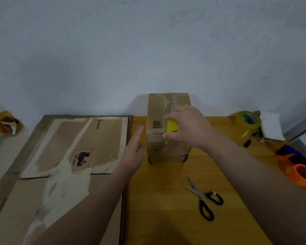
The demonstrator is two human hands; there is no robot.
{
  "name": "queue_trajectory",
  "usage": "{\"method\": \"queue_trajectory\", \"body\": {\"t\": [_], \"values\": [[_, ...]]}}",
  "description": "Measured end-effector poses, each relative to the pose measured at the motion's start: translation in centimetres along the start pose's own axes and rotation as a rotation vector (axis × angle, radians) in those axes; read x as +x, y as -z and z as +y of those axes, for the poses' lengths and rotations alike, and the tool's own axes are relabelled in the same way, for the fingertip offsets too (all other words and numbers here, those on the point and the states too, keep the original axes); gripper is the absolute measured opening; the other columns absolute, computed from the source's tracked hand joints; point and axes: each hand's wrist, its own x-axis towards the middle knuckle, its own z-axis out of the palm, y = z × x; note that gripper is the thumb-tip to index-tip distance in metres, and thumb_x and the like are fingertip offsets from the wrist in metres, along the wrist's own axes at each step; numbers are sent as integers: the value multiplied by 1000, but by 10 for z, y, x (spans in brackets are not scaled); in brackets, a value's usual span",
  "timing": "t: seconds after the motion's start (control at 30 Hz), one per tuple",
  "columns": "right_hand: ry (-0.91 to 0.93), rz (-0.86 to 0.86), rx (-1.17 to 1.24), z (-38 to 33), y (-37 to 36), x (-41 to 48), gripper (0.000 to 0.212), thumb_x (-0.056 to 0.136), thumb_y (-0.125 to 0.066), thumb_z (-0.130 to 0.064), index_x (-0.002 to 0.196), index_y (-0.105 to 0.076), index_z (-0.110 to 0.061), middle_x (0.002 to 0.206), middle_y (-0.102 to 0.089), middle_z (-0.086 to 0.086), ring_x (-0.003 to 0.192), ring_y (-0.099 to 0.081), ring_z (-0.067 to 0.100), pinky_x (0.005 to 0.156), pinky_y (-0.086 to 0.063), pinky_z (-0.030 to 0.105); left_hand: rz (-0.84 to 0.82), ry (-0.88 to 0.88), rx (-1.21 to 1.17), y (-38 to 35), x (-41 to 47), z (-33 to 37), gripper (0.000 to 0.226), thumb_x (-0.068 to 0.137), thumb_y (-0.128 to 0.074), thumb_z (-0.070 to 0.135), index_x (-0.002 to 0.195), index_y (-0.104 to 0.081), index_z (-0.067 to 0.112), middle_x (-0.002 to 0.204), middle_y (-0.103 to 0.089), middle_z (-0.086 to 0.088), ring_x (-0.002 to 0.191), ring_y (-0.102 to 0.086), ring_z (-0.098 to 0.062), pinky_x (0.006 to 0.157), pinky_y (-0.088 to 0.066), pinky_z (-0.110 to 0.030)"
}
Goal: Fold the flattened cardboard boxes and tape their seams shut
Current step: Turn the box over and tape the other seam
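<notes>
Scraps of crumpled yellow wrapping point(6, 123) sit at the far left edge. Next to them, flattened cardboard boxes point(69, 156) lie stacked, the top one printed with a UN 3481 label and streaked with torn tape marks. The left hand point(133, 151) is held flat with fingers straight, just beside the left face of the folded box point(168, 151); whether it touches cannot be told. That box stands upright on the yellow table point(166, 218) near the wall. The right hand point(185, 124) grips a small yellow roll point(172, 126) against the box's top, over the central seam. Black-handled scissors point(203, 197) lie open on the table nearer the person. A clear tape roll point(248, 121) and an orange and blue tape dispenser point(297, 167) rest at the right.
</notes>
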Motion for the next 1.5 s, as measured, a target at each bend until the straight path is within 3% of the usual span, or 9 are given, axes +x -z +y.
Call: {"method": "queue_trajectory", "body": {"t": [0.3, 0.4, 0.57, 0.7, 0.9, 1.0, 1.1, 1.3, 1.5], "values": [[7, 0, 31, 3, 1, 4, 59, 79, -70, -53, 130, -58, -25, 123, -55, -4, 117, -47, 17, 96, -34, 29, -179, -413, 910, 23, 53, -1, 90, 89, -62, 38, 152, 0, 22, 151, 16, 8, 145, 8, -12, 115, 8, -28], [9, 11, 21, 5, 0, 5, 57, 80, -69, -54, 129, -59, -26, 118, -57, -5, 114, -49, 16, 94, -36, 29, -249, -489, 918, 26, 61, -2, 83, 91, -57, 41, 150, -2, 21, 152, 7, 8, 145, 3, -11, 115, 7, -25], [42, 38, -9, 4, -4, 7, 57, 81, -67, -54, 129, -59, -26, 116, -57, -6, 112, -48, 16, 93, -34, 29, -155, -644, 838, 26, 53, -3, 50, 94, -36, 33, 135, -51, 8, 139, -50, -12, 130, -43, -29, 107, -25, -50], [54, 70, -9, 9, -8, 7, 57, 81, -66, -57, 128, -59, -26, 118, -58, -6, 112, -47, 14, 93, -33, 28, -80, -658, 925, 20, 48, -4, 46, 92, -38, 28, 127, -59, 9, 130, -59, -13, 120, -56, -32, 99, -32, -51], [49, 140, 110, 9, -8, 2, 53, 93, -26, -42, 124, -65, -22, 111, -63, -1, 99, -44, 14, 83, -27, 28, -75, -663, 1055, 13, 35, -2, 56, 83, -68, 9, 134, -48, 1, 135, -54, -16, 124, -53, -29, 104, -29, -48], [28, 78, 190, 16, -5, -1, 42, 98, -42, -30, 139, -50, -23, 129, -58, 0, 120, -47, 20, 99, -34, 34, -72, -529, 1013, 4, 20, 9, 66, 88, -68, 25, 143, -38, 6, 148, -39, -10, 136, -39, -20, 112, -17, -36], [-134, 101, 546, 34, -5, -11, 39, 86, -68, -43, 116, -58, -20, 104, -60, -1, 94, -57, 15, 80, -49, 32, -63, -409, 977, -3, 16, 11, 66, 100, -39, 40, 152, -6, 19, 159, -5, 4, 147, -3, -11, 114, 9, -26], [-380, 237, 1080, 38, -23, -24, 76, 77, -64, -65, 77, -48, 9, 75, -42, 30, 64, -50, 30, 62, -46, 47, -27, -327, 915, -11, 14, 18, 62, 99, -43, 40, 152, -17, 21, 159, -15, 6, 147, -8, -12, 113, 10, -26], [-185, 211, 338, 37, 34, -2, 49, 88, -56, -58, 67, -53, -15, 66, -50, 2, 62, -47, 16, 61, -37, 32, 22, -259, 921, -8, 11, 21, 59, 96, -50, 42, 147, -33, 20, 153, -29, 5, 145, -22, -20, 115, -2, -33]]}}
